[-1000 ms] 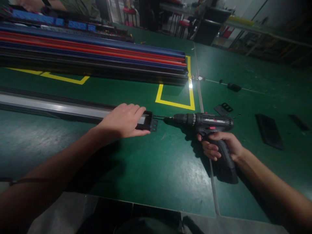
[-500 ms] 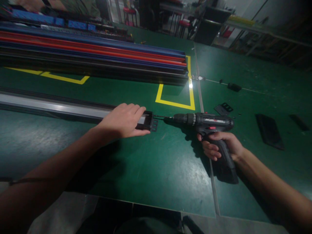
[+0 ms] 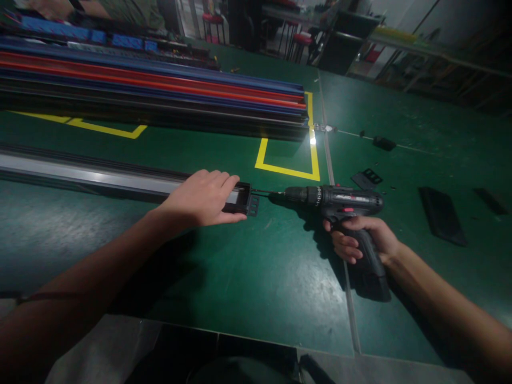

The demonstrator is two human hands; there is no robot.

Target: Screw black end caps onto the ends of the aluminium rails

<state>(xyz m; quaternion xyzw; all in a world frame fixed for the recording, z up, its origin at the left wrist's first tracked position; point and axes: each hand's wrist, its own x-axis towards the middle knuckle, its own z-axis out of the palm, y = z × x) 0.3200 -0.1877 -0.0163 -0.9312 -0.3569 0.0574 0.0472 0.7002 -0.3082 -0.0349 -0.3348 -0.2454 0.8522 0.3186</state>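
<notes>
The left hand [image 3: 204,198] is clasping the long black-and-silver metal profile [image 3: 92,176] near its end on the green desk [image 3: 240,277]; the right hand [image 3: 360,240] is curling around the black pistol-shaped drill's grip [image 3: 366,248], its long thin bit [image 3: 267,192] pointing at that end.

Drill [image 3: 352,200]: matt plastic; bit [image 3: 267,192]: metal; tabletop [image 3: 260,277]: smooth, glossy

Long rail [image 3: 100,176] cut off at left
The left hand [image 3: 200,197] hides part of it; print on the drill [image 3: 370,200] blurs; the far-left person [image 3: 136,12] is cropped above.
</notes>
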